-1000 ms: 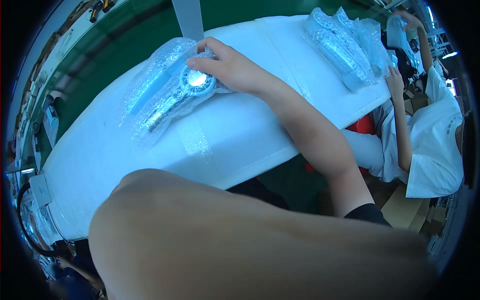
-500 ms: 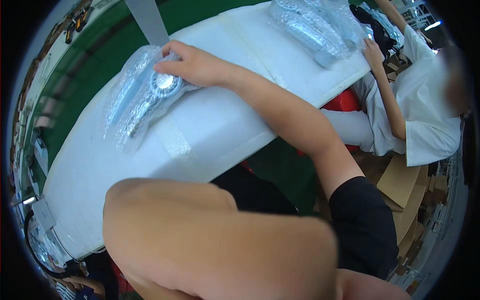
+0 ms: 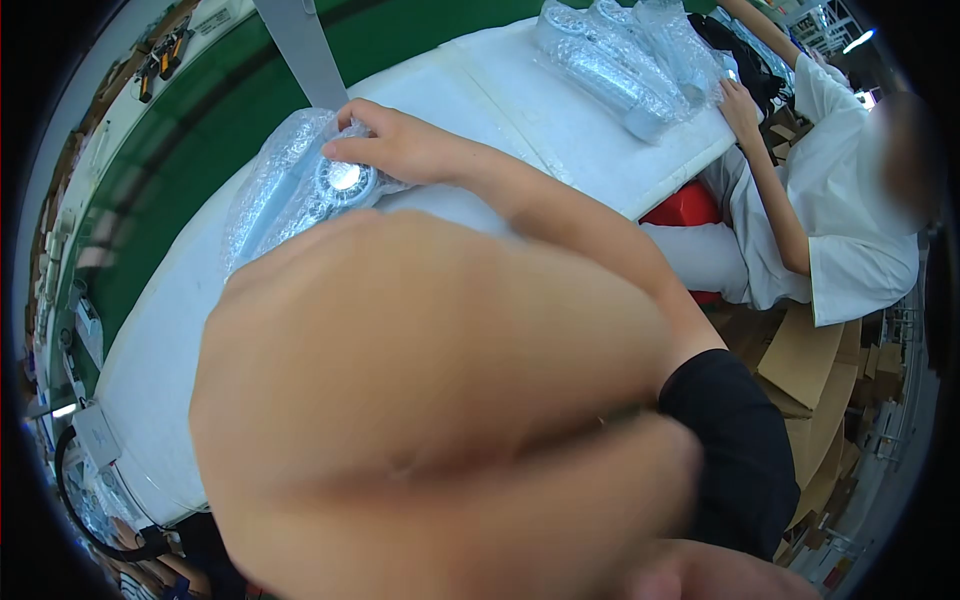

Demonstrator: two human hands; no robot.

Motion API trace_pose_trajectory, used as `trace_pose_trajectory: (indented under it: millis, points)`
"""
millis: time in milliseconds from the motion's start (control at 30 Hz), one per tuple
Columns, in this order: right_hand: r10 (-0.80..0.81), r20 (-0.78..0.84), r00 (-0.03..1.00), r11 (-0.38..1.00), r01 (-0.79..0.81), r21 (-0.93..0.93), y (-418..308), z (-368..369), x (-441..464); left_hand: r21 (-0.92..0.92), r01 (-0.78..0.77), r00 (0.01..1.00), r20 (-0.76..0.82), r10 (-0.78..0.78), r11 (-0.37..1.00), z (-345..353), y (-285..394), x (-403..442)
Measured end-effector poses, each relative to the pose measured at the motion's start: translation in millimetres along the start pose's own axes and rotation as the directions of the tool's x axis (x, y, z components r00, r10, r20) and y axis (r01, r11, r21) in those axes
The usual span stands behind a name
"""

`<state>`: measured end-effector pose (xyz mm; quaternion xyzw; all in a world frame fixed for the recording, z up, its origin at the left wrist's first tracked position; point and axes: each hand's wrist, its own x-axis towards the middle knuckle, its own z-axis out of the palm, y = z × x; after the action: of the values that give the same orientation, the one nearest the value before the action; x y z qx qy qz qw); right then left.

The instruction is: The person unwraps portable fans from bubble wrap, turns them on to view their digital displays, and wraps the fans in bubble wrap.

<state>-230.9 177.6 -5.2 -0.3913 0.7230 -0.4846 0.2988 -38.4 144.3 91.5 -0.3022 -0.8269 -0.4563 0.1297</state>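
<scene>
Beside the far edge of the white table, my right hand (image 3: 395, 145) is closed on the top of a bubble-wrapped handheld fan (image 3: 344, 176). The fan is light blue, with a round head and a shiny centre. Its thumb and fingers press on the clear bubble wrap (image 3: 262, 205), which also covers a long light-blue part at the left. My left hand (image 3: 430, 370) is very close to the camera, large and blurred. It hides the lower part of the wrapped fan and much of the table; how its fingers are set does not show.
More bubble-wrapped light-blue items (image 3: 625, 75) lie at the far right of the white table (image 3: 150, 400). A person in a white shirt (image 3: 850, 200) sits there, a hand (image 3: 740, 110) beside them. A grey post (image 3: 305, 50) rises behind the table; cardboard boxes (image 3: 810, 360) stand right.
My left hand has risen in the view and now covers the fan's lower end and the table's front edge. My right hand stays on the wrapped fan. The view has shifted slightly.
</scene>
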Motion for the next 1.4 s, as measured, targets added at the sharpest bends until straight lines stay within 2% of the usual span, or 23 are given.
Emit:
trace_pose_trajectory:
  millis: [233,333,533,600,700,733,767,800,833,900,933,1000,1033,1167,1200,1333,1367,1400]
  points:
    - [-0.016,-0.011,1.000,0.998,0.015,-0.062,-6,-2,0,0.009,-0.008,1.000,0.001,0.008,1.000,0,1,-1]
    - [-0.010,0.016,1.000,0.999,0.010,0.035,0,-2,2,0.014,-0.015,1.000,0.002,0.015,1.000,0,2,1]
    - [-0.017,0.045,0.999,0.996,0.013,0.086,1,-6,1,0.064,-0.053,0.998,-0.015,0.054,0.997,-4,-1,11]
    - [-0.008,0.029,1.000,0.996,0.005,0.088,1,-8,4,0.140,-0.085,0.993,-0.071,0.095,0.986,-14,-5,18]
    - [-0.177,0.094,0.980,0.979,0.165,0.120,20,-10,12,0.395,-0.141,0.964,-0.153,0.216,0.908,-31,-16,33]
    - [-0.245,0.116,0.962,0.960,0.224,0.170,26,-13,16,0.501,-0.108,0.963,-0.162,0.215,0.859,-36,-26,34]
    - [-0.262,0.104,0.959,0.950,0.237,0.205,31,-11,18,0.593,-0.064,0.967,-0.161,0.196,0.803,-41,-38,33]
    - [-0.279,0.092,0.956,0.938,0.251,0.240,33,-10,17,0.681,0.025,0.980,-0.160,0.115,0.732,-46,-51,22]
    - [-0.198,0.134,0.971,0.956,0.161,0.247,19,-14,10,0.764,0.116,0.985,-0.173,0.028,0.634,-53,-64,5]
    - [-0.188,0.100,0.977,0.964,0.164,0.211,19,-17,14,0.750,0.325,0.939,-0.327,-0.105,0.576,-61,-95,-37]
    - [-0.184,0.092,0.979,0.966,0.163,0.201,20,-14,18,0.753,0.310,0.945,-0.314,-0.098,0.581,-63,-106,-54]
    - [-0.178,0.088,0.980,0.970,0.160,0.181,22,-8,21,0.464,0.635,0.759,-0.524,-0.386,0.618,-64,-120,-78]
    - [-0.179,0.088,0.980,0.971,0.162,0.178,23,-7,21,0.464,0.633,0.760,-0.526,-0.383,0.619,-66,-124,-83]
    - [-0.222,0.074,0.972,0.969,0.212,0.123,23,-7,20,0.069,0.802,0.569,-0.391,-0.723,0.594,-76,-130,-90]
    - [-0.226,0.071,0.972,0.969,0.216,0.122,23,-7,19,0.073,0.800,0.572,-0.392,-0.720,0.596,-77,-133,-92]
    - [-0.268,-0.048,0.962,0.963,0.268,0.000,22,0,14,0.193,0.691,0.716,-0.314,-0.624,0.696,-78,-137,-99]
    - [-0.270,-0.049,0.962,0.963,0.271,0.002,24,5,15,0.196,0.691,0.716,-0.315,-0.623,0.696,-78,-132,-98]
    - [-0.353,-0.119,0.928,0.935,0.344,-0.089,30,12,18,0.254,0.687,0.726,-0.295,-0.622,0.681,-75,-123,-93]
